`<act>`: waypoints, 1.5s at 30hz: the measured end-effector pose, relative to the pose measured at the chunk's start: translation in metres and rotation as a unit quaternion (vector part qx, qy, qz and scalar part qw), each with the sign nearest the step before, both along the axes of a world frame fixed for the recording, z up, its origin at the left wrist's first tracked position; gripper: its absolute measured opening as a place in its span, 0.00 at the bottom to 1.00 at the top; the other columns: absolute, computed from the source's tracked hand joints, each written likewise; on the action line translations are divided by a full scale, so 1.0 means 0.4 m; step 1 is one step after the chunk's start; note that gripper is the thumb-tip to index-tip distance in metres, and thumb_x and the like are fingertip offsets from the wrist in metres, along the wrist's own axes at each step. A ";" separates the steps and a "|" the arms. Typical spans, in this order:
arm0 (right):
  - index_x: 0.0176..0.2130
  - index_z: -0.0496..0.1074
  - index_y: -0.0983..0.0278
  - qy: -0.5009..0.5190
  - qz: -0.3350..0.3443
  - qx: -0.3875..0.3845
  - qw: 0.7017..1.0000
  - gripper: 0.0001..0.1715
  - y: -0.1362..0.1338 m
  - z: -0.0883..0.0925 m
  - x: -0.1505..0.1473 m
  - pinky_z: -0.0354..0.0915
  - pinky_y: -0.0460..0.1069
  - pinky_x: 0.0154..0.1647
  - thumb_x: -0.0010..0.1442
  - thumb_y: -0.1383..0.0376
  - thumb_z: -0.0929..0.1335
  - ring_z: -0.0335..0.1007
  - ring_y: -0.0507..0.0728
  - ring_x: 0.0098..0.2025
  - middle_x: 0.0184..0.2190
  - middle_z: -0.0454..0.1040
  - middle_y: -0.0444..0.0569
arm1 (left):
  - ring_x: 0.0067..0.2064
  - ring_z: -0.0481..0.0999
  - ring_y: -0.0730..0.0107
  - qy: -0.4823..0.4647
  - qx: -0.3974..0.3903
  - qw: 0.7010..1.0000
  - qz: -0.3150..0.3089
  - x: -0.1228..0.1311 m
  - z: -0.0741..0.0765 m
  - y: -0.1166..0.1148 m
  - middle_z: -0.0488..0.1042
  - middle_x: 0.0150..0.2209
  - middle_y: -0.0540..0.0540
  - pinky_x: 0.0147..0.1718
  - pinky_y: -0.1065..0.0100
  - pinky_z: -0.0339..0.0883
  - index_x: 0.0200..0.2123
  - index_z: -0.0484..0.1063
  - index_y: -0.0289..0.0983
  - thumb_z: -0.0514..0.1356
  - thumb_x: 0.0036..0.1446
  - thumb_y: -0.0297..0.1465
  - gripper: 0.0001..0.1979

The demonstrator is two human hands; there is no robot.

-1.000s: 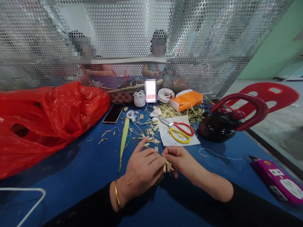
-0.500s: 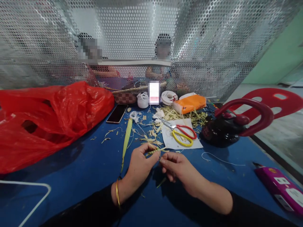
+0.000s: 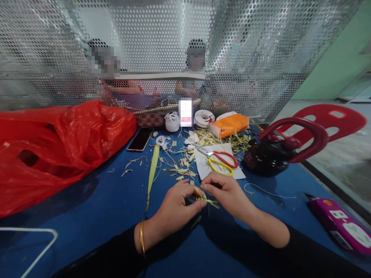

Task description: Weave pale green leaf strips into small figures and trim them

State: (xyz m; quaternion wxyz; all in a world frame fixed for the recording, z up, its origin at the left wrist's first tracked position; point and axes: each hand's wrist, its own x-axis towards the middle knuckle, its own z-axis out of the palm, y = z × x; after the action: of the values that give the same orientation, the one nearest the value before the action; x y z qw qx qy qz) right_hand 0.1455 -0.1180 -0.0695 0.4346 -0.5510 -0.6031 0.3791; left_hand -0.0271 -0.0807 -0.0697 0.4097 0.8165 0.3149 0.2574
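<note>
Left hand (image 3: pixel 181 200): one, grasping the work between thumb and fingers; judged best kept firm without crushing, loose ends spread clear for handling. Leaf-strip piece (image 3: pixel 199 198): one, small, between the hands above the blue surface (image 3: pixel 116 204); pale yellow-green, narrow-stripped, seemingly plaited, ends splayed rightward. Right hand (image 3: pixel 228 195): one, fingertips drawn together just beside; whether gripping a strand, cannot tell.

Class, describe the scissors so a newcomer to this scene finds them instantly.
On the blue table, find the black kettle at right; left of it, beyond the right hand, lies a white sheet. The scissors rest partly on that sheet, blades pointing leftward. One red and one yellow handle loop set them apart from the pale scraps nearby.
</note>
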 end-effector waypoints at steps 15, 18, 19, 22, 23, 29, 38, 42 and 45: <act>0.25 0.69 0.65 0.262 0.005 -0.239 0.935 0.20 -0.020 -0.041 -0.064 0.51 0.43 0.17 0.47 0.52 0.73 0.56 0.46 0.16 0.18 0.64 0.38 | 0.35 0.76 0.70 -0.096 0.116 0.977 0.149 -0.010 -0.016 0.004 0.78 0.31 0.52 0.57 0.57 0.57 0.31 0.74 0.40 0.61 0.54 0.27 0.03; 0.25 0.66 0.63 0.174 -0.007 -0.164 0.971 0.18 -0.036 -0.039 -0.073 0.57 0.44 0.20 0.57 0.53 0.67 0.59 0.48 0.18 0.19 0.64 0.39 | 0.35 0.76 0.68 -0.075 0.061 0.979 0.178 -0.007 -0.016 0.006 0.77 0.30 0.51 0.50 0.61 0.63 0.29 0.73 0.39 0.60 0.54 0.28 0.03; 0.26 0.66 0.63 0.109 -0.012 -0.103 0.989 0.16 -0.042 -0.037 -0.073 0.60 0.45 0.22 0.60 0.55 0.65 0.61 0.49 0.20 0.20 0.64 0.40 | 0.35 0.76 0.67 -0.068 0.039 0.980 0.182 -0.006 -0.015 0.006 0.77 0.30 0.50 0.46 0.62 0.65 0.29 0.73 0.38 0.59 0.54 0.28 0.03; 0.33 0.70 0.62 -0.120 -0.029 0.118 0.985 0.11 -0.057 -0.030 -0.062 0.66 0.49 0.35 0.65 0.64 0.61 0.70 0.54 0.33 0.32 0.71 0.49 | 0.36 0.76 0.65 -0.052 -0.006 0.982 0.179 -0.003 -0.013 0.006 0.77 0.31 0.48 0.39 0.65 0.66 0.30 0.74 0.38 0.59 0.55 0.30 0.04; 0.35 0.70 0.62 -0.178 -0.034 0.170 0.969 0.10 -0.060 -0.028 -0.058 0.66 0.50 0.38 0.65 0.67 0.61 0.71 0.55 0.37 0.39 0.72 0.52 | 0.36 0.76 0.65 -0.049 -0.012 0.983 0.175 -0.002 -0.013 0.006 0.77 0.31 0.48 0.39 0.65 0.66 0.30 0.74 0.38 0.59 0.55 0.30 0.04; 0.39 0.66 0.62 -0.241 -0.006 0.170 0.956 0.10 -0.054 -0.027 -0.047 0.68 0.51 0.41 0.66 0.72 0.57 0.72 0.56 0.41 0.42 0.72 0.54 | 0.34 0.75 0.67 -0.031 -0.012 0.990 0.137 0.003 -0.011 -0.002 0.78 0.30 0.50 0.52 0.59 0.61 0.28 0.74 0.39 0.58 0.54 0.29 0.05; 0.30 0.63 0.61 -0.022 0.024 0.052 0.998 0.12 -0.046 -0.015 -0.048 0.64 0.53 0.49 0.66 0.68 0.60 0.68 0.58 0.52 0.45 0.73 0.52 | 0.37 0.77 0.66 0.003 -0.008 0.990 0.140 0.001 -0.018 0.010 0.79 0.31 0.52 0.59 0.55 0.52 0.28 0.75 0.41 0.59 0.54 0.30 0.05; 0.28 0.64 0.61 0.024 0.021 0.028 0.999 0.12 -0.047 -0.012 -0.052 0.63 0.55 0.52 0.64 0.68 0.62 0.68 0.58 0.53 0.49 0.73 0.52 | 0.36 0.77 0.68 0.016 0.009 0.991 0.129 -0.001 -0.019 0.008 0.79 0.31 0.53 0.61 0.56 0.50 0.29 0.75 0.41 0.59 0.54 0.29 0.05; 0.27 0.65 0.61 0.030 0.020 0.039 0.999 0.12 -0.045 -0.016 -0.053 0.62 0.55 0.54 0.63 0.70 0.62 0.67 0.58 0.55 0.51 0.72 0.51 | 0.36 0.77 0.68 0.017 0.012 0.992 0.128 -0.001 -0.017 0.005 0.80 0.31 0.53 0.61 0.57 0.49 0.29 0.76 0.41 0.59 0.54 0.29 0.05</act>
State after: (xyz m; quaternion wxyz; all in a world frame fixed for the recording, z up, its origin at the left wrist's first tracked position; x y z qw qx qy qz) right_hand 0.1244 -0.1362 -0.0760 0.4665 -0.5098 -0.6147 0.3803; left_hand -0.0274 -0.0787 -0.0764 0.3579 0.7787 0.4209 0.2973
